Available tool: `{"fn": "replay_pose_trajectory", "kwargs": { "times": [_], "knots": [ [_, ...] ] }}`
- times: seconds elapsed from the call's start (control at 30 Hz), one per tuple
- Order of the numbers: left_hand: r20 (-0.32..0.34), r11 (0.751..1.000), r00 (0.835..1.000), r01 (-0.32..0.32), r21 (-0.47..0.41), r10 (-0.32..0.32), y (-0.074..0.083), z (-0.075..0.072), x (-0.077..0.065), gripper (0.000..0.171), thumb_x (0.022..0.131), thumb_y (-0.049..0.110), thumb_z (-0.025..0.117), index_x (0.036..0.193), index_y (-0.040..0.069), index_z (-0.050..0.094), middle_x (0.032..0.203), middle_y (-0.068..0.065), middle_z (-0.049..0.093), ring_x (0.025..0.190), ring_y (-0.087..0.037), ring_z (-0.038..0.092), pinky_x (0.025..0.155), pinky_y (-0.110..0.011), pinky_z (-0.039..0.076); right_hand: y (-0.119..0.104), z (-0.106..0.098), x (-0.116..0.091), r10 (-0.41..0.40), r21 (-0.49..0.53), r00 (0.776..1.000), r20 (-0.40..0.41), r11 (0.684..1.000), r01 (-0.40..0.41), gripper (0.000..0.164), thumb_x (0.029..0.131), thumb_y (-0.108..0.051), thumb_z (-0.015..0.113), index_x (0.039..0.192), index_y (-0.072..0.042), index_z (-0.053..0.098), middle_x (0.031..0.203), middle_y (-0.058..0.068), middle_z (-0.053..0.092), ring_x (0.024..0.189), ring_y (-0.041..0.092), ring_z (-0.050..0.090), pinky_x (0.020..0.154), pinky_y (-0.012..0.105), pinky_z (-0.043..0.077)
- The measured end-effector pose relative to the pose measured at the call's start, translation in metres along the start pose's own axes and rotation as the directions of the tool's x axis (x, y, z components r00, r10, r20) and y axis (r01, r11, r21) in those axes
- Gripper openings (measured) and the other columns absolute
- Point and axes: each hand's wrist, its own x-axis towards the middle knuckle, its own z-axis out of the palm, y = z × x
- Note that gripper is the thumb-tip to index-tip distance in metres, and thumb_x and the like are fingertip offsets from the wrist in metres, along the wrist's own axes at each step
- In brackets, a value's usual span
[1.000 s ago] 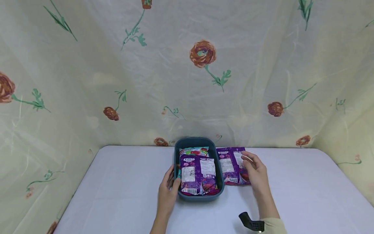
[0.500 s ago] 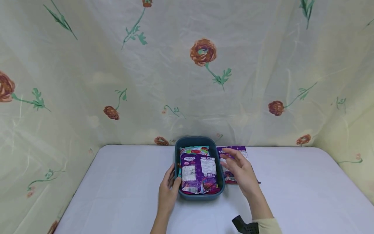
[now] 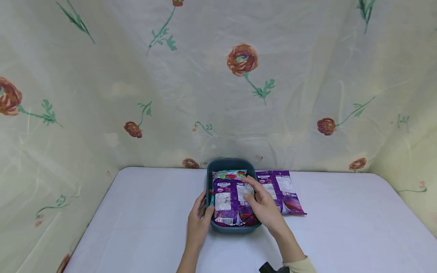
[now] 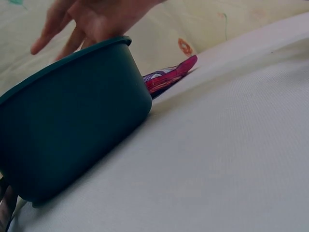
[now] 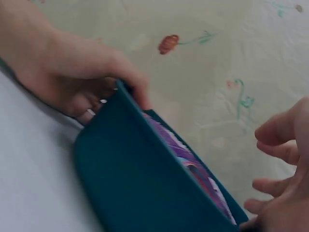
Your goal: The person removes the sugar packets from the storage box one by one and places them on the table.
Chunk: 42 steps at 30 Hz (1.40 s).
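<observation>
A dark teal plastic bin point(image 3: 235, 229) stands on the table, with a purple candy bag point(image 3: 223, 201) lying face up inside. Behind that bag shows a colourful green and red bag point(image 3: 229, 175), mostly covered. My left hand point(image 3: 198, 224) grips the bin's left side, thumb over the rim and fingers along the outer wall, as the right wrist view also shows. Over the bin's right side hovers my right hand point(image 3: 264, 207), its fingers spread and relaxed above the purple bag. A second purple candy bag point(image 3: 289, 189) lies flat on the table, right of the bin.
The white table point(image 3: 150, 212) ends at a straight back edge with rounded corners. Close behind it hangs a flower-printed curtain point(image 3: 273, 125), which also runs down both sides. A black strap-like device point(image 3: 269, 268) sits at my right wrist.
My right hand has moved left from the purple bag on the table to over the bin, uncovering that bag. My left hand has stayed at the bin's left side.
</observation>
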Motion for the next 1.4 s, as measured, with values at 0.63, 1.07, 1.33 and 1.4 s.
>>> {"fn": "replay_pose_trajectory", "kwargs": {
  "times": [0.63, 1.07, 1.33, 1.4],
  "knots": [
    [-0.007, 1.000, 1.000, 0.001, 0.001, -0.001, 0.001, -0.001, -0.001, 0.051, 0.093, 0.025, 0.057, 0.142, 0.028, 0.041, 0.145, -0.004, 0.046, 0.132, -0.022, 0.046, 0.111, -0.035, 0.039, -0.004, 0.011, -0.001, 0.060, -0.105, 0.997, -0.040, 0.992, -0.063, 0.033, 0.095, -0.013, 0.051, 0.129, -0.013, 0.053, 0.159, 0.018, 0.007, 0.147, 0.035, 0.008, 0.117, 0.050, 0.017],
    [0.014, 0.998, 0.999, 0.043, 0.040, -0.044, 0.040, -0.004, -0.013, 0.052, 0.094, 0.015, 0.053, 0.144, 0.011, 0.038, 0.144, -0.013, 0.045, 0.132, -0.028, 0.046, 0.111, -0.038, 0.039, -0.001, 0.010, -0.001, 0.120, -0.064, 0.992, -0.023, 0.990, -0.122, 0.033, 0.095, -0.016, 0.052, 0.127, -0.014, 0.054, 0.157, 0.019, 0.014, 0.146, 0.035, 0.011, 0.116, 0.047, 0.025],
    [0.010, 1.000, 1.000, 0.015, 0.016, -0.015, 0.012, -0.002, -0.003, 0.052, 0.094, 0.021, 0.055, 0.143, 0.022, 0.040, 0.145, -0.009, 0.045, 0.132, -0.026, 0.046, 0.110, -0.039, 0.039, -0.003, 0.006, -0.002, 0.097, -0.087, 0.995, 0.037, 0.992, -0.094, 0.029, 0.095, -0.020, 0.055, 0.123, -0.020, 0.058, 0.151, 0.012, 0.035, 0.143, 0.035, 0.024, 0.115, 0.060, 0.021],
    [0.004, 1.000, 1.000, 0.003, 0.018, -0.004, 0.005, -0.002, -0.001, 0.051, 0.094, 0.024, 0.056, 0.143, 0.025, 0.040, 0.145, -0.007, 0.046, 0.132, -0.024, 0.046, 0.110, -0.037, 0.039, -0.004, 0.005, -0.003, 0.079, -0.082, 0.995, 0.063, 0.994, -0.073, 0.031, 0.095, -0.021, 0.055, 0.126, -0.022, 0.056, 0.156, 0.011, 0.025, 0.145, 0.037, 0.018, 0.114, 0.064, 0.018]
  ]
}}
